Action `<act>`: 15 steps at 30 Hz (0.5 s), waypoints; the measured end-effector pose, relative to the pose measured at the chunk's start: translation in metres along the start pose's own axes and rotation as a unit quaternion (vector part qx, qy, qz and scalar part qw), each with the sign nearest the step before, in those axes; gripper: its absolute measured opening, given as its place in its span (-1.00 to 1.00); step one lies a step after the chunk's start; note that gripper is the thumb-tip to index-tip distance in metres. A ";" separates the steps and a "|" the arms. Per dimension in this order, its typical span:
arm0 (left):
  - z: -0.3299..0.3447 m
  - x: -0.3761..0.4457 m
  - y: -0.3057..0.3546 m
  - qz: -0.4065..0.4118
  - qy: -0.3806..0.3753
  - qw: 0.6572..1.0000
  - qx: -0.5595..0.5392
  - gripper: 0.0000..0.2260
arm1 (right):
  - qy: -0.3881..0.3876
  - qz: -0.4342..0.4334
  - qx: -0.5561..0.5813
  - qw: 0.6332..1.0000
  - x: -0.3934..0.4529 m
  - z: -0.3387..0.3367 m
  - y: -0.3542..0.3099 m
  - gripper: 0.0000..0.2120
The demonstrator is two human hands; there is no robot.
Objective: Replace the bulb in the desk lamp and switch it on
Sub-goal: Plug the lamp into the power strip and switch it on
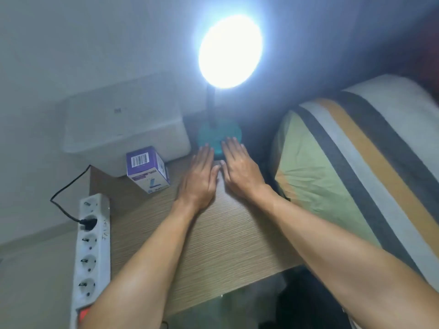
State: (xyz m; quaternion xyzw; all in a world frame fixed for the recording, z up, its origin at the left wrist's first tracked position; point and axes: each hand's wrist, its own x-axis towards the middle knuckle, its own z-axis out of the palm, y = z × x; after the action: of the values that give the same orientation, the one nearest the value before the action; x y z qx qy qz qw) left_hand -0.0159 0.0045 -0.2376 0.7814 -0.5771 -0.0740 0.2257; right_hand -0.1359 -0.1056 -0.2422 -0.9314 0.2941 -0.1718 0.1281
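I see the pillow (344, 167) off the tabletop's (213, 233) right edge and a white box (123, 129) at its back left corner. The lamp (219, 136) stands at the back edge, its teal base on the wood and its head (230, 52) blazing, so I judge the bulb is fitted and switched on; the task looks at its last step. The power strip (91, 252) hangs along the left edge with one black plug (88, 223) in it. My left hand (199, 179) and right hand (240, 168) lie flat and released, fingers straight, fingertips touching the base, grasping nothing. The bulb carton (148, 169) sits near the back left. Next, I think, only drawing both hands away gently, without nudging the base.
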 end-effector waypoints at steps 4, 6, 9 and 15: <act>-0.003 0.000 0.002 0.004 0.003 1.000 0.004 -0.38 | 0.007 -0.001 -0.003 1.000 0.000 -0.001 -0.001 -0.48; -0.001 0.001 0.001 0.005 0.007 1.000 0.007 -0.41 | 0.007 0.000 0.003 1.000 0.000 0.000 -0.001 -0.48; 0.001 0.001 -0.002 0.004 0.008 1.000 0.009 -0.44 | 0.009 0.004 0.007 1.000 0.001 0.000 -0.001 -0.48; 0.002 0.002 -0.003 0.004 0.010 1.000 0.003 -0.44 | 0.015 0.000 0.002 1.000 0.001 -0.001 -0.001 -0.46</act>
State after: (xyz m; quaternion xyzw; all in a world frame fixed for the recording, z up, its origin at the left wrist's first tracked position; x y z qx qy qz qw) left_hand -0.0140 0.0027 -0.2405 0.7803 -0.5784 -0.0631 0.2294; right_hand -0.1353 -0.1054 -0.2411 -0.9284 0.2957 -0.1865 0.1259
